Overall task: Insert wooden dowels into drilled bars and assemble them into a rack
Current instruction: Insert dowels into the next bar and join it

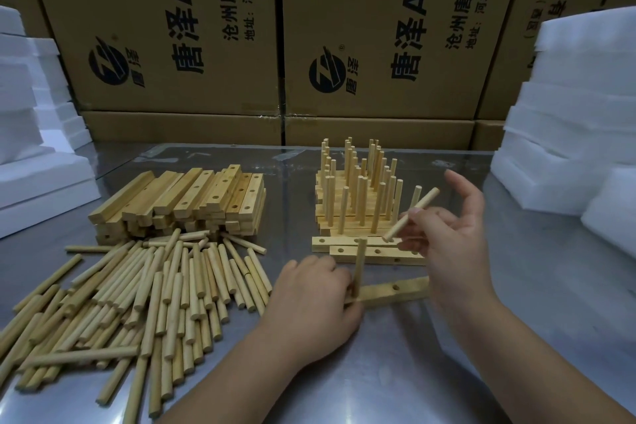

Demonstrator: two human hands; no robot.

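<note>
- Wooden parts lie on a grey metal table (378, 372), seen from the head view.
- The left hand (309, 296) grips the left end of a drilled bar (395, 291), with its fingers curled over it. The bar sits near the front middle of the table, its free end pointing right with one open hole showing.
- An upright dowel (360, 265) stands in this bar, just beside the left hand's fingers.
- The right hand (447, 234) pinches a second dowel (411, 213) between thumb and fingers, with the index finger raised. This dowel is tilted, its upper end to the right.
- Two flat bars (371, 251) lie side by side and touching, just behind the held bar.
- Behind these stands a stack of fitted bars (358, 189), their dowels pointing up.
- To the left is a stack of empty bars (192, 200), with a pile of loose dowels (137, 293) in front of it.
- Cardboard boxes (172, 27) line the back edge of the table.
- White foam blocks (568, 131) stand at both sides.
</note>
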